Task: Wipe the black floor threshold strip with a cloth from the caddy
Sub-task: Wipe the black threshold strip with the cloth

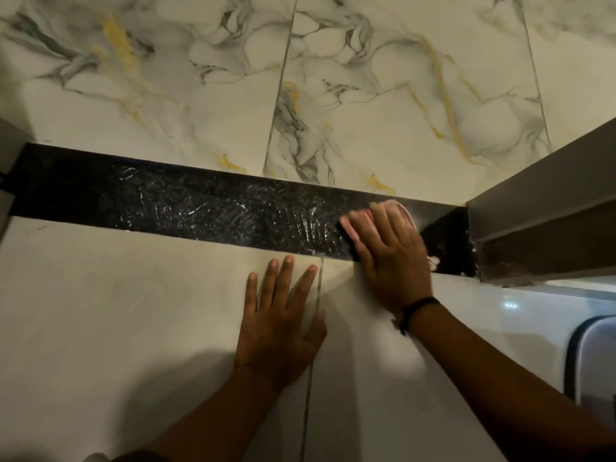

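The black threshold strip [200, 205] runs across the floor from left to right, with wet streaks along its middle. My right hand [390, 258] presses flat on a pale pink cloth [398, 208] near the strip's right end; only the cloth's edges show around my fingers. My left hand [280, 325] lies flat on the plain light tile just in front of the strip, fingers spread, holding nothing. The caddy is out of sight.
Marble-pattern tiles [333, 78] lie beyond the strip. A dark grey door frame [540, 201] stands at the strip's right end, another dark edge [10, 155] at the left. A white object with a dark rim [593, 358] sits at the right edge.
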